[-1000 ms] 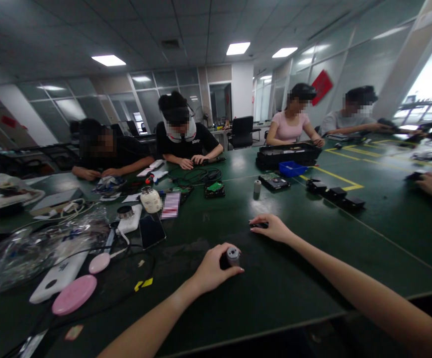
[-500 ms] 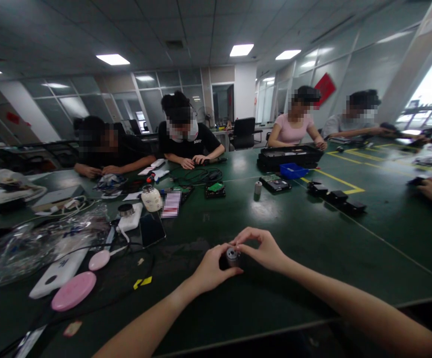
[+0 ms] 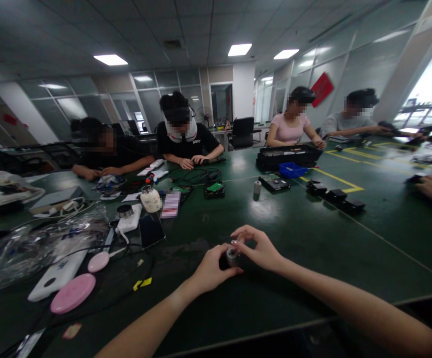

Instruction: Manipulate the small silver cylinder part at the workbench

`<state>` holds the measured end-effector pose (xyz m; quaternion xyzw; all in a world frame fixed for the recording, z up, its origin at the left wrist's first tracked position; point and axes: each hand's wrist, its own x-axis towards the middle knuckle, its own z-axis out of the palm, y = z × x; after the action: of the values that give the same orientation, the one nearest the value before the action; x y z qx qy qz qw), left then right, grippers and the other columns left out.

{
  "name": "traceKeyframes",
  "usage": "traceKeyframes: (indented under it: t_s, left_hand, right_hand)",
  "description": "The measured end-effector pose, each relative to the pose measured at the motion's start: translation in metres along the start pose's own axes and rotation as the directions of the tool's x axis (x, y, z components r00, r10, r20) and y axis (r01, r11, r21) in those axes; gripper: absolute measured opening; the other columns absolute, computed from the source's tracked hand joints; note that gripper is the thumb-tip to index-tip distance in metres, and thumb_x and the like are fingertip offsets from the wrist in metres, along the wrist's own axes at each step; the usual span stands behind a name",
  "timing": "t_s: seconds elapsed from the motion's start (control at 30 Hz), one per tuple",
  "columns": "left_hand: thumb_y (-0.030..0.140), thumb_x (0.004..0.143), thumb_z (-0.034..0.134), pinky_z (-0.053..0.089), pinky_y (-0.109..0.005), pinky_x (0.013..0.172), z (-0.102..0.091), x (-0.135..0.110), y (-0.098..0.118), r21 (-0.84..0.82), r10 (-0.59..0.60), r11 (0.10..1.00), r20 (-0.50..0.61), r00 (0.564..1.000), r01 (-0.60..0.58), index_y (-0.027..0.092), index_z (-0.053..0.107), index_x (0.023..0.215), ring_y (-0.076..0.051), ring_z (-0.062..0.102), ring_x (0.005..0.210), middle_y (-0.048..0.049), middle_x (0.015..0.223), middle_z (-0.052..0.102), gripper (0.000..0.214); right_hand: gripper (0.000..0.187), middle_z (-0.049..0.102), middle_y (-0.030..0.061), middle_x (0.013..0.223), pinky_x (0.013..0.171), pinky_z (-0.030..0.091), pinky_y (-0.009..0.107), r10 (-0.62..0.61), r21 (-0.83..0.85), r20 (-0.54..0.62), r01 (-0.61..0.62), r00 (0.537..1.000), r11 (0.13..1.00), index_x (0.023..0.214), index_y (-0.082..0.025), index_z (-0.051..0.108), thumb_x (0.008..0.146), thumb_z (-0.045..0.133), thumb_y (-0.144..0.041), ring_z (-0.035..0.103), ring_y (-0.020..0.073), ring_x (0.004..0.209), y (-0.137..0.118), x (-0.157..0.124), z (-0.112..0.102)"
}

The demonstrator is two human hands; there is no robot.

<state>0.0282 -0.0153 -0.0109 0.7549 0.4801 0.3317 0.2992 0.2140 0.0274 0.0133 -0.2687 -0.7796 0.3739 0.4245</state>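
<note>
A small grey metal cylinder that looks like an electric motor (image 3: 231, 257) stands upright on the green table in front of me. My left hand (image 3: 213, 268) is curved around its left side, thumb in front and fingers behind. Over the motor's top end, my right hand (image 3: 257, 248) is closed in a pinch, thumb and index finger together at the rim. Whatever the right fingertips hold, if anything, is too small to tell. Farther back stands a similar grey cylinder (image 3: 257, 187), apart from both hands.
To my left lie a phone (image 3: 151, 231), a white power bank (image 3: 57, 275), a pink disc (image 3: 73, 293), cables and clear plastic wrap (image 3: 51, 238). Farther off are a hard drive (image 3: 274, 182), a blue tray (image 3: 292, 170) and black blocks (image 3: 335, 195). Several people sit around the table.
My right hand has lifted slightly, its fingertips shifting over the motor's top. The left hand stays around the motor.
</note>
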Motion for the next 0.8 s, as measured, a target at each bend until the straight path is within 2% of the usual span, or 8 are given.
traceKeyframes:
  t_s: [0.07,0.13,0.27,0.4,0.6,0.7,0.73,0.8]
  left_hand:
    - [0.033,0.07,0.08,0.048,-0.035,0.087,0.0,0.0,0.0,-0.004,0.003,1.0,0.003,1.0,-0.003,0.021,0.065,0.106,-0.025,0.064,0.095,-0.0047,0.102,0.07,0.041]
    - [0.033,0.07,0.08,0.049,-0.035,0.087,0.0,0.0,0.0,-0.006,0.003,1.0,0.003,1.0,-0.003,0.021,0.065,0.105,-0.025,0.064,0.094,-0.0048,0.102,0.07,0.04]
    - [0.034,0.069,0.081,0.049,-0.036,0.088,0.0,-0.001,-0.001,-0.015,0.003,1.0,-0.002,1.0,-0.003,0.019,0.063,0.113,-0.027,0.064,0.099,-0.0073,0.107,0.069,0.05]
    - [0.033,0.07,0.08,0.047,-0.037,0.092,0.001,0.0,-0.004,-0.025,0.004,1.0,-0.005,1.0,-0.004,0.018,0.063,0.115,-0.027,0.063,0.104,-0.0087,0.112,0.068,0.051]
    - [0.034,0.069,0.081,0.048,-0.038,0.091,0.0,0.0,-0.002,-0.017,0.006,1.0,-0.004,1.0,-0.006,0.019,0.063,0.113,-0.028,0.063,0.102,-0.0081,0.11,0.068,0.05]
    - [0.032,0.071,0.08,0.047,-0.034,0.09,-0.001,0.0,0.002,-0.024,0.024,0.999,0.011,1.0,-0.024,0.021,0.065,0.106,-0.025,0.064,0.098,-0.0044,0.105,0.069,0.04]
    - [0.032,0.071,0.08,0.047,-0.033,0.089,-0.002,0.0,0.003,-0.027,0.028,0.999,0.014,0.999,-0.028,0.022,0.065,0.104,-0.024,0.064,0.097,-0.0036,0.103,0.069,0.038]
    - [0.031,0.071,0.08,0.047,-0.032,0.089,-0.002,-0.001,0.004,-0.03,0.03,0.999,0.017,0.999,-0.03,0.022,0.065,0.103,-0.023,0.063,0.096,-0.0032,0.102,0.069,0.037]
  right_hand:
    - [0.023,0.067,-0.0003,0.071,0.072,0.053,0.031,0.01,-0.005,-0.034,-0.01,0.999,1.0,0.106,-0.018,0.059,0.088,0.061,-0.033,0.067,0.0164,0.068,0.0,0.0,-0.003]
    - [0.025,0.07,0.0021,0.08,0.077,0.053,0.034,-0.005,-0.003,-0.025,0.005,1.0,1.0,0.109,-0.019,0.058,0.087,0.063,-0.031,0.069,0.0182,0.076,-0.001,0.0,-0.006]
    - [0.033,0.072,0.0062,0.101,0.093,0.05,0.04,-0.07,0.001,0.104,0.071,0.992,0.997,0.116,-0.021,0.059,0.084,0.067,-0.026,0.067,0.0211,0.098,-0.001,-0.002,-0.007]
    - [0.02,0.071,0.007,0.104,0.087,0.054,0.037,-0.113,0.006,0.139,0.113,0.984,0.994,0.104,-0.02,0.067,0.085,0.066,-0.027,0.067,0.0201,0.094,0.001,-0.004,-0.001]
    - [0.014,0.071,0.005,0.09,0.079,0.055,0.034,-0.118,-0.035,0.047,0.12,0.992,0.992,0.091,-0.019,0.07,0.082,0.07,-0.03,0.068,0.0184,0.084,0.0,0.0,-0.002]
    - [0.016,0.073,0.005,0.09,0.08,0.055,0.035,-0.095,-0.118,-0.083,0.084,0.992,0.989,0.089,-0.02,0.07,0.081,0.07,-0.034,0.068,0.0198,0.085,0.008,0.011,-0.023]
    - [0.017,0.073,0.005,0.091,0.083,0.054,0.036,-0.074,-0.163,-0.147,0.049,0.986,0.985,0.087,-0.02,0.07,0.081,0.07,-0.035,0.069,0.0205,0.087,0.014,0.015,-0.032]
    - [0.019,0.074,0.0059,0.091,0.087,0.052,0.04,-0.038,-0.204,-0.198,-0.003,0.979,0.979,0.088,-0.019,0.07,0.08,0.07,-0.036,0.069,0.0224,0.088,0.032,0.022,-0.053]
